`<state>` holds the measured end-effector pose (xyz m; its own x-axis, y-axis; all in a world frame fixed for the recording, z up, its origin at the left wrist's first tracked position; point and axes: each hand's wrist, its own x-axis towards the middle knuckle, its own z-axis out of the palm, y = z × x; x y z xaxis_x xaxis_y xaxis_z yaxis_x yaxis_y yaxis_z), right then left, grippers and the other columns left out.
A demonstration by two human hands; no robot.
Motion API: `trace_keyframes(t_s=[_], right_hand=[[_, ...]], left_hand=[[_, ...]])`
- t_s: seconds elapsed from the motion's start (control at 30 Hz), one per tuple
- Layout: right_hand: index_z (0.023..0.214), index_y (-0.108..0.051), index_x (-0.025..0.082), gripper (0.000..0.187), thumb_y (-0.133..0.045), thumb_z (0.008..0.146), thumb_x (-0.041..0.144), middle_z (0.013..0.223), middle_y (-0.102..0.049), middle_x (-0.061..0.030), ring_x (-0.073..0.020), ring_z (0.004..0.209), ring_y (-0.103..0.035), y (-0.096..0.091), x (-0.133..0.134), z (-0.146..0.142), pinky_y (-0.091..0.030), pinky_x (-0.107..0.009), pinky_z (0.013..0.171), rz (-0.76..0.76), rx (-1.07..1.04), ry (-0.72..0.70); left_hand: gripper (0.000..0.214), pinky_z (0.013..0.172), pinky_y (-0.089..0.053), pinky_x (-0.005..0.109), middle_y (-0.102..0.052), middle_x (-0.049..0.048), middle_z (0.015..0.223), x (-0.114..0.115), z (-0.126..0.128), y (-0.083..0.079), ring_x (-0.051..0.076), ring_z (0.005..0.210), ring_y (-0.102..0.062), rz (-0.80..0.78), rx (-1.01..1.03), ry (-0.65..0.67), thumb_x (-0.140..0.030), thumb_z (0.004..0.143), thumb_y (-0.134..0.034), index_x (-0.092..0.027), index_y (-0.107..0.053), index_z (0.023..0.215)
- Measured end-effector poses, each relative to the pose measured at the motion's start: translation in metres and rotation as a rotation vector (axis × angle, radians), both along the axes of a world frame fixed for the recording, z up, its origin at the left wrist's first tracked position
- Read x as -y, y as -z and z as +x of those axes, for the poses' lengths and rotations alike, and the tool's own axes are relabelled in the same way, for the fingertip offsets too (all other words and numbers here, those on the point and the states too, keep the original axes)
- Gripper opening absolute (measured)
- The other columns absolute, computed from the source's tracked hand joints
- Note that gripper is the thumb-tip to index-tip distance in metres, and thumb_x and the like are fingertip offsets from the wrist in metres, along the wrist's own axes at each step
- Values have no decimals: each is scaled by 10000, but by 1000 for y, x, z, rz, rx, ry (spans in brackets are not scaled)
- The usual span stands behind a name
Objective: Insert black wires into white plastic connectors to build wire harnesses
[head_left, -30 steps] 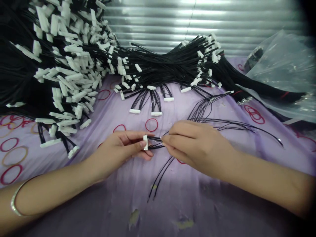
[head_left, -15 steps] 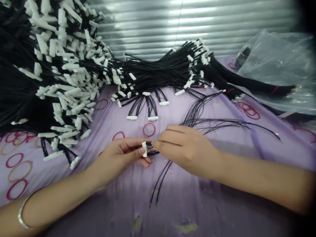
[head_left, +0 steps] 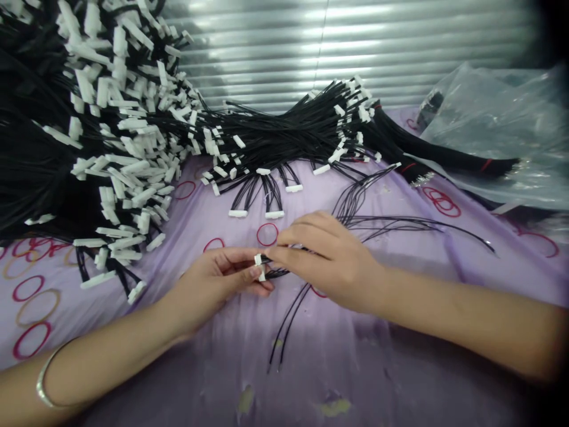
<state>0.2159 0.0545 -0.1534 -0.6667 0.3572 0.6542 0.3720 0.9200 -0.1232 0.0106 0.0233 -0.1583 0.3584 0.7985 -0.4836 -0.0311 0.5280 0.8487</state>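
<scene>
Wrinkled pale-purple sheeting point(head_left: 213, 356) covers the work surface. At the far left rises a dense heap of black cables with white plastic connectors point(head_left: 128, 160). A thin silver-coloured bangle point(head_left: 41, 385) circles the left forearm, and the left hand point(head_left: 226, 273) pinches a small white plastic connector point(head_left: 260, 268) between thumb and fingers. Immediately right of it, the right hand point(head_left: 329, 261) closes its fingertips on thin black wires point(head_left: 278, 273) at the connector's side. Farther right lies a translucent plastic bag point(head_left: 502, 130).
</scene>
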Motion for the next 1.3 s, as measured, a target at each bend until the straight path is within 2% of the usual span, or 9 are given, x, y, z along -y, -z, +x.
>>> trace_keyframes(t_s=[0.1,0.17,0.23,0.3,0.4,0.47,0.7,1.0,1.3], right_hand=[[1037,-658,141,222,-459,939,138,918,-632,-36,-92,822,-543,-27,8,10,-464,-227,729,-162,-47,-39],[1092,-643,116,249,-447,938,116,827,-622,-23,-50,713,-539,-35,14,11,-456,-156,642,-308,-34,-67],[1149,-619,116,274,-472,919,95,807,-628,-9,-46,674,-546,-31,17,8,-439,-146,587,-391,4,-69],[1160,-609,134,281,-510,899,102,852,-648,3,-56,692,-568,-20,15,3,-434,-158,597,-431,20,-28],[963,-640,117,128,-538,885,120,822,-646,13,-46,695,-569,-5,7,-1,-415,-144,623,-500,-4,21],[826,-634,111,92,-550,861,96,742,-614,24,-29,662,-536,0,3,-2,-390,-128,615,-526,-51,-15],[689,-618,107,105,-588,733,17,644,-540,41,-15,609,-456,6,-1,-5,-349,-123,595,-506,-140,2],[662,-587,118,191,-523,842,101,647,-517,10,-69,634,-456,13,0,-4,-350,-195,590,-296,-21,-17],[709,-622,111,187,-511,858,95,660,-516,-2,-83,630,-446,11,-3,0,-338,-220,577,-231,80,-57]], left_hand=[[283,657,-530,143,-689,-18,784,-2,2,-2,70,688,-653,-38,54,-61,-221,730,-726,-180,-606,983],[339,643,-524,136,-678,-31,761,-3,3,-3,62,672,-648,-76,90,-96,-187,704,-746,-181,-562,988],[307,655,-524,132,-670,-29,751,-4,4,-4,61,679,-650,-94,110,-106,-185,702,-747,-157,-552,938],[272,675,-532,139,-673,-15,788,-4,4,-5,66,705,-659,-86,103,-99,-208,722,-734,-141,-558,918],[276,672,-539,153,-674,-7,809,-4,3,-4,73,697,-664,-78,92,-85,-216,729,-728,-137,-553,928],[294,655,-537,155,-674,-7,785,-4,3,-3,79,677,-664,-82,101,-83,-212,719,-736,-138,-540,925],[255,640,-534,162,-677,-1,741,-2,2,-2,87,683,-667,-36,80,-31,-232,743,-717,-122,-544,895],[238,624,-522,182,-675,4,714,-3,2,-3,101,656,-664,-69,64,-33,-228,730,-724,-128,-551,860],[239,647,-520,178,-674,3,700,-3,1,-3,98,667,-668,-84,44,-29,-247,733,-725,-133,-551,850]])
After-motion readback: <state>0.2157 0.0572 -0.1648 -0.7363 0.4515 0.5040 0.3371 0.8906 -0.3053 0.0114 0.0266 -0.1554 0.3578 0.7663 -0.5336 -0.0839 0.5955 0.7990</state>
